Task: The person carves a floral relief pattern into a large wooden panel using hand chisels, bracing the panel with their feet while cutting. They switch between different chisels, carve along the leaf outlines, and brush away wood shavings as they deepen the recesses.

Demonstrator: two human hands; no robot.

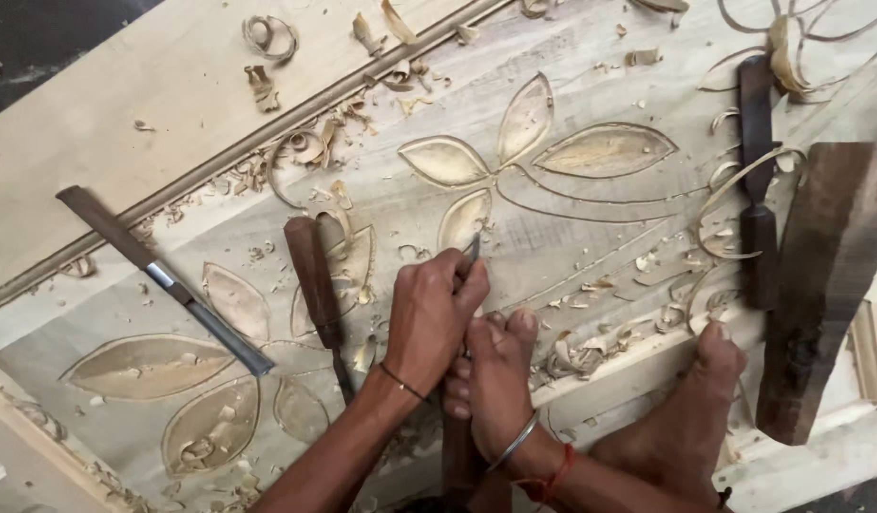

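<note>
The carving chisel (pixel 473 251) is clamped by both grips: left hand (pixel 429 318) high near the blade, right hand (pixel 495 380) lower. Its long axis points away, tip touching the carved petal (pixel 462 220).

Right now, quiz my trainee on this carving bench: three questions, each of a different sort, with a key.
1. True or false: both hands grip one chisel at the carved panel.
2. How many other chisels lie loose on the panel? A) one B) three C) five
3. Fill in: the left hand wears a thin dark ____ at the wrist.

Key: 1 true, the right hand holds it lower down. 2 B: the metal-collared chisel, the dark-handled chisel, the far-right chisel. 3 band.
</note>
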